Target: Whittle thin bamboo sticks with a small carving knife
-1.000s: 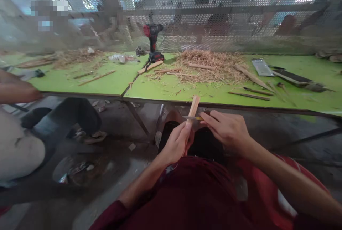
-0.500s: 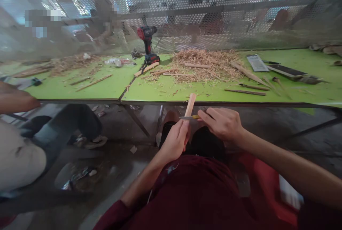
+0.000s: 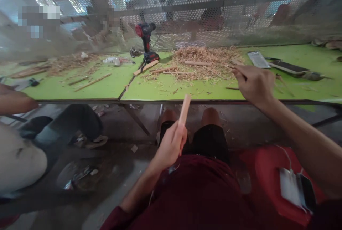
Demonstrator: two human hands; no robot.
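My left hand [image 3: 172, 142] is closed around the lower part of a flat, pale wooden stick [image 3: 184, 110], which points up and away above my lap. My right hand [image 3: 255, 82] is raised over the right part of the table, its fingers closed. It grips a small knife that is almost wholly hidden; only a thin tip seems to show beside the fingertips against the shavings. Behind that hand a larger piece of wood [image 3: 237, 61] is partly covered. One end of a thin dark stick [image 3: 232, 88] sticks out below the hand.
A heap of wood shavings [image 3: 205, 55] lies on the green table [image 3: 160, 91]. A cordless drill [image 3: 146, 41] stands left of it. A phone [image 3: 288, 66] and a silvery packet [image 3: 258, 59] lie at right. Another person's arm [image 3: 16, 98] is at far left. A red stool [image 3: 269, 180] is beside me.
My right hand has moved up, right and away from the stick, taking the knife from its edge. My left hand has shifted slightly left and down with the stick.
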